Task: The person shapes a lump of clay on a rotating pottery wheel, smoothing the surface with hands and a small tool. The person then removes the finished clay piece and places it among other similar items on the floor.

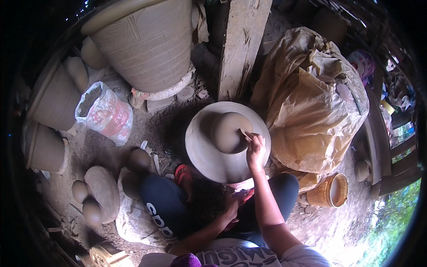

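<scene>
A rounded clay form sits in the middle of a wide, pale potter's wheel head. At the form's right side, my right hand is closed on a small, thin, flat tool, whose end meets the clay surface. Below the wheel, between my bent legs, my left hand is low beside a red sandal; its fingers are in shadow and partly hidden, so I cannot make out what they touch or hold.
Large clay pots line the left, near a sack and small round pots. A wooden post rises beyond the wheel. A brown-paper-covered mound fills the right, with an ochre bucket in front.
</scene>
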`<control>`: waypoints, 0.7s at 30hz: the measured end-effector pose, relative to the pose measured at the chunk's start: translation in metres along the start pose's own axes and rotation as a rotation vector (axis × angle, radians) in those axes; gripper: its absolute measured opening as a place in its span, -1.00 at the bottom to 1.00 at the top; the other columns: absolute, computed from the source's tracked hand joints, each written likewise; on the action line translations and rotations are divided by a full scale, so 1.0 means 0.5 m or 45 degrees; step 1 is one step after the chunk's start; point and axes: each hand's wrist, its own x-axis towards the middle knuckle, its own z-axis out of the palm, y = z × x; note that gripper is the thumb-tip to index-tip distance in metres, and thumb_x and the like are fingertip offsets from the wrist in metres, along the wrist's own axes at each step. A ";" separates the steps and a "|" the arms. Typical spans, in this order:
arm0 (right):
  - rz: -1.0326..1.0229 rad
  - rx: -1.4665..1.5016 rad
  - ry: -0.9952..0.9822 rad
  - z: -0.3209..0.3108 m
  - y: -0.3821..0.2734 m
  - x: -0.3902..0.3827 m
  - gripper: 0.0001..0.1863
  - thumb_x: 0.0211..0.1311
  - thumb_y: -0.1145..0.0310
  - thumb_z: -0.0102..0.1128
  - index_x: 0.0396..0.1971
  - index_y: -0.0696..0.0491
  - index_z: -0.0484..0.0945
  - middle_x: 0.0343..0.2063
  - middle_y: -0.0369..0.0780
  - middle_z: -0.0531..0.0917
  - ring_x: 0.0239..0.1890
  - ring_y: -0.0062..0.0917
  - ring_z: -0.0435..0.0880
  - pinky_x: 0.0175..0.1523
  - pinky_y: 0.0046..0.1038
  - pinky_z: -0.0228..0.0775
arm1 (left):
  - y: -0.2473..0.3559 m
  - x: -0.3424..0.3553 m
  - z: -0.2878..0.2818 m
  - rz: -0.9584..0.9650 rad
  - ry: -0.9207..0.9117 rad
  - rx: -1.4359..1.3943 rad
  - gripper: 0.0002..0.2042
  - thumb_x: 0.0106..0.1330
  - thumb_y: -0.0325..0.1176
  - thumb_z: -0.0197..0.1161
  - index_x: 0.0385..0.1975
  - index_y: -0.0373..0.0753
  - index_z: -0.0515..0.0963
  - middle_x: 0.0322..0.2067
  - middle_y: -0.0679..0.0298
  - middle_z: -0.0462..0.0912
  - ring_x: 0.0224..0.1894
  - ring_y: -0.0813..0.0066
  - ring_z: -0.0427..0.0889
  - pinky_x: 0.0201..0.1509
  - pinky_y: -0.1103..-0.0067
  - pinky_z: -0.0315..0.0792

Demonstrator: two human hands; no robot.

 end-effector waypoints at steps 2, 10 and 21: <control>-0.008 0.014 -0.027 -0.002 0.001 0.002 -0.70 -0.07 0.62 0.08 -0.29 0.03 0.57 -0.38 -0.19 0.54 -0.26 -0.28 0.45 -0.14 -0.34 0.33 | 0.015 0.011 -0.005 -0.082 0.042 -0.129 -0.65 0.15 -0.17 0.18 -0.13 -0.22 0.41 -0.24 0.28 0.47 -0.19 0.52 0.43 -0.10 0.51 0.32; -0.017 -0.006 -0.051 -0.008 -0.008 0.009 -0.73 -0.06 0.58 0.13 -0.28 0.02 0.57 -0.40 -0.20 0.53 -0.28 -0.30 0.44 -0.16 -0.36 0.31 | 0.425 0.268 -0.156 0.521 0.516 0.238 -0.24 0.11 -0.08 0.21 0.22 -0.33 0.03 0.20 -0.12 0.12 0.25 0.12 0.14 0.27 0.40 0.07; -0.034 -0.005 -0.110 -0.004 -0.022 0.017 -0.65 -0.06 0.62 0.07 -0.22 -0.01 0.59 -0.43 -0.20 0.51 -0.31 -0.33 0.42 -0.12 -0.40 0.28 | 0.229 0.108 -0.088 0.451 0.598 0.043 -0.40 0.21 -0.05 0.13 0.03 -0.48 0.23 0.00 -0.09 0.36 0.05 0.19 0.38 0.09 0.44 0.28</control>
